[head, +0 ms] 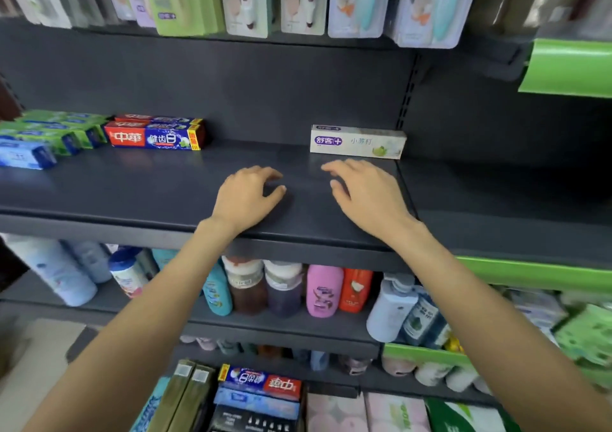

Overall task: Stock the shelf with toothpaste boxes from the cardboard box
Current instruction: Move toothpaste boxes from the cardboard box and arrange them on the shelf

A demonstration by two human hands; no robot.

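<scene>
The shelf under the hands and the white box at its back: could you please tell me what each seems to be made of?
Shelf: probably painted metal, a dark grey satin finish; it shows faint reflections and a folded front lip. White box: likely printed card with a slight gloss; it has sharp folded edges and printed faces.

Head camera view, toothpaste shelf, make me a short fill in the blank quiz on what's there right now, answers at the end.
1. The white toothpaste box stands at the shelf's ____ end.
2. The left hand and right hand both hold ____.
3. The red and blue toothpaste boxes are stacked ____ high.
4. The shelf below holds ____.

Missing words: right; nothing; two; bottles
</scene>
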